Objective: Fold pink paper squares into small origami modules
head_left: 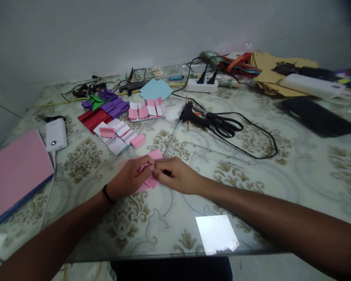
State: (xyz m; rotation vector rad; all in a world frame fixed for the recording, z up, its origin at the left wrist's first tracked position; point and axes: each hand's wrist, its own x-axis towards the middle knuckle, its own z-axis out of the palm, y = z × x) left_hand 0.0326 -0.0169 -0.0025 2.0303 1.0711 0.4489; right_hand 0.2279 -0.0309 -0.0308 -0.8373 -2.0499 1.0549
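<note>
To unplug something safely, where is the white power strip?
In the head view, the power strip lies toward the back, right of the light-blue paper.

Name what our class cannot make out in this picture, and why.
- Head view: the middle of the pink paper, covered by the left hand and right hand.
- Head view: the far left part of the large pink sheet, cut off by the picture's left edge.
- Head view: surface detail on the flat black object, blurred.
</note>
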